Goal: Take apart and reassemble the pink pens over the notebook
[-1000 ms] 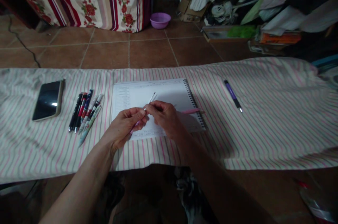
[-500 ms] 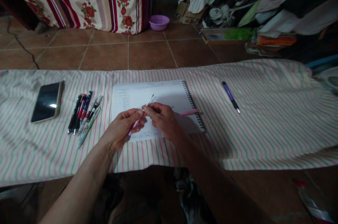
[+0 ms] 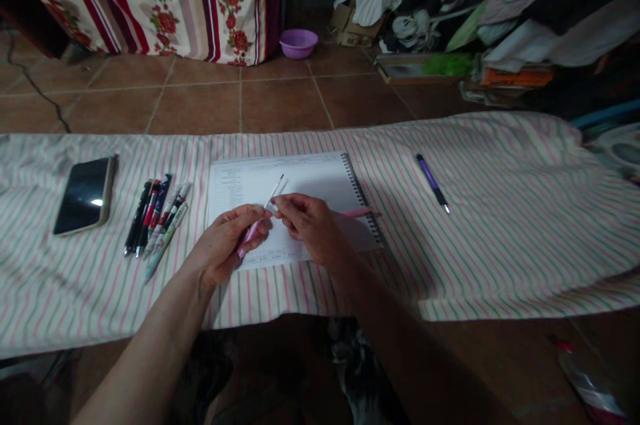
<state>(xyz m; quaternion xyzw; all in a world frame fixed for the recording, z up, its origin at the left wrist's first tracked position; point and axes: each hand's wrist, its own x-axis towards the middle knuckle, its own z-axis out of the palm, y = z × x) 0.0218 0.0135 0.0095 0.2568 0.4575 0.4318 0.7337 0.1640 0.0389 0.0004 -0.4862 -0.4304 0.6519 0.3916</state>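
Note:
My left hand [image 3: 235, 235] is closed around a pink pen barrel [image 3: 244, 246]. A thin white refill [image 3: 275, 189] with a dark tip sticks up out of that grip, tilted toward the upper right. Close beside the refill, my right hand [image 3: 305, 219] has its thumb and forefinger pinched together; whatever they hold is too small to make out. Both hands are over a spiral notebook [image 3: 305, 170] with a printed page. Past the right hand a pink pen piece [image 3: 356, 212] crosses the spiral edge, its near end hidden by the hand.
Left of the notebook several pens [image 3: 157, 218] lie side by side, and farther left is a phone [image 3: 85, 197]. A purple pen [image 3: 433, 183] rests on the right of the striped cloth [image 3: 500, 231]. Beyond on the floor are a purple basin [image 3: 299, 45] and a cardboard box [image 3: 357, 28].
My right fingertips have moved slightly away from my left thumb, so more of the white refill shows between the hands. The whole view has shifted a little.

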